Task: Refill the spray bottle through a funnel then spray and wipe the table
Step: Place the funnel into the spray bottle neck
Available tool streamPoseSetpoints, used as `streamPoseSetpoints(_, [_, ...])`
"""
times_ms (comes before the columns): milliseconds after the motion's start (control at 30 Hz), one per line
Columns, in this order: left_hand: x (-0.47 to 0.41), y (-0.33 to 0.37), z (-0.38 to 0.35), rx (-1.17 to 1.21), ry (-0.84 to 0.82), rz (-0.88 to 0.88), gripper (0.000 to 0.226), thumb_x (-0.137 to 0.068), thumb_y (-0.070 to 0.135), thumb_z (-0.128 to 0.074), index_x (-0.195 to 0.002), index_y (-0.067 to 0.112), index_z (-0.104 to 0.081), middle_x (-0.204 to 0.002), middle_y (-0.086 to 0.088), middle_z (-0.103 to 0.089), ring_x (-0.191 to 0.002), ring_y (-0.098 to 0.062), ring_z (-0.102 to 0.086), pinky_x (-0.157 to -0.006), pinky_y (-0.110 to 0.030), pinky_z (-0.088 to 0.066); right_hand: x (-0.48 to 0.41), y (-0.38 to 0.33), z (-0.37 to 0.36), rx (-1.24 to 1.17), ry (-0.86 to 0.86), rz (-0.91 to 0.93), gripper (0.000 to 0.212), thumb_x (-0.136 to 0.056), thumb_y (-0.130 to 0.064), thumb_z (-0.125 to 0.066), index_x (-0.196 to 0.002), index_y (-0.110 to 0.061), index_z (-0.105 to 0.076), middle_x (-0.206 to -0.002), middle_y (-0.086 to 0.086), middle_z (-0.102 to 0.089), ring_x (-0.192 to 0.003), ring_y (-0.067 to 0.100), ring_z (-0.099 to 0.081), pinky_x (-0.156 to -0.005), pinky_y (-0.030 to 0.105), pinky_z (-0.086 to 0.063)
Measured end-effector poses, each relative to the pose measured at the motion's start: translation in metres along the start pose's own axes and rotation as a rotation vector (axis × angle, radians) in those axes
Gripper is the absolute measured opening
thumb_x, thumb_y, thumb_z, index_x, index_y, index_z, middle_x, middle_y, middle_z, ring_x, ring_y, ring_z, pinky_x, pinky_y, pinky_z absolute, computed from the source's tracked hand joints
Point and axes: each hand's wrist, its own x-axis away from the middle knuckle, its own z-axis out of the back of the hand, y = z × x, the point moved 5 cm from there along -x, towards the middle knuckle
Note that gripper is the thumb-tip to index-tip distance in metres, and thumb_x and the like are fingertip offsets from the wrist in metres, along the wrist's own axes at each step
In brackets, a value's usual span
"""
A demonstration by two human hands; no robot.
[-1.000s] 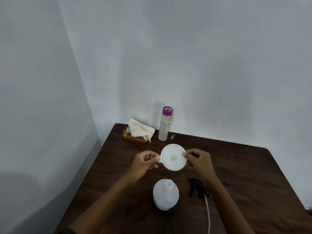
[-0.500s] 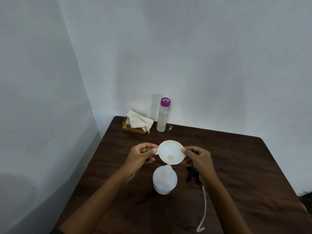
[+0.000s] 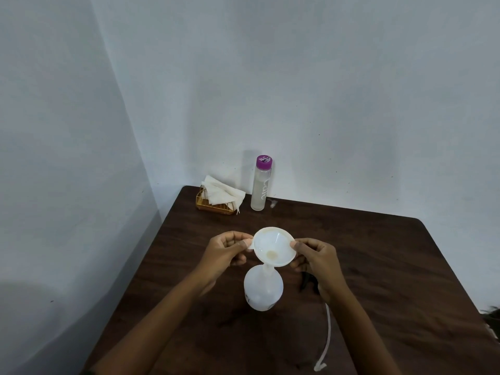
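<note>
A white funnel (image 3: 273, 246) stands with its spout in the neck of the open white spray bottle (image 3: 263, 292) at the table's middle. My left hand (image 3: 226, 253) pinches the funnel's small tab on the left rim. My right hand (image 3: 315, 257) pinches the right rim. The black spray head (image 3: 308, 282) lies on the table right of the bottle, mostly hidden by my right wrist, with its white dip tube (image 3: 327, 339) trailing toward me. A tall clear bottle with a purple cap (image 3: 261, 184) stands at the back by the wall.
A gold wire holder with white napkins (image 3: 220, 197) sits at the back left corner of the dark wooden table (image 3: 378, 266). A small clear scrap (image 3: 273, 203) lies beside the tall bottle. White walls close in the left and back sides.
Both hands lowered the funnel from above the bottle until its spout entered the neck. The view tilted slightly, so the table objects appear further from me.
</note>
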Motion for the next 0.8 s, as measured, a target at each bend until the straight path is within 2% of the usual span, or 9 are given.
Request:
streamPoseSetpoints(333, [-0.002,-0.016,0.004,-0.035,0.011,0.046,0.010,-0.088,0.014,-0.062,-0.092,0.018,-0.070,-0.071,0.001,-0.070,-0.057,-0.006,-0.059,-0.062,-0.023,-0.055,0.001,0.010,-0.001,0.038,-0.052,-0.048,0.006,-0.084,-0.010,-0.066,-0.087,-0.007,-0.071,-0.056,0.006,-0.068,-0.046,0.013,-0.061,-0.045,0.020,-0.050])
streamPoseSetpoints(600, [-0.002,-0.024,0.005,-0.087,0.014,0.054,0.011,-0.088,0.016,-0.061,-0.093,0.019,-0.070,-0.072,0.004,-0.069,-0.057,-0.005,-0.059,-0.060,-0.022,-0.053,0.000,0.020,0.001,0.062,-0.090,-0.077,0.010,-0.084,-0.012,-0.067,-0.093,-0.008,-0.069,-0.059,0.007,-0.069,-0.048,0.013,-0.063,-0.046,0.021,-0.051])
streamPoseSetpoints(800, [-0.007,-0.017,0.005,-0.182,0.026,0.014,0.008,-0.087,0.021,-0.063,-0.088,0.023,-0.070,-0.077,0.004,-0.069,-0.064,-0.007,-0.064,-0.061,-0.020,-0.053,-0.005,0.020,0.009,0.154,-0.069,-0.069,0.017,-0.083,-0.029,-0.069,-0.087,-0.013,-0.070,-0.055,0.004,-0.064,-0.046,0.012,-0.057,-0.046,0.024,-0.048])
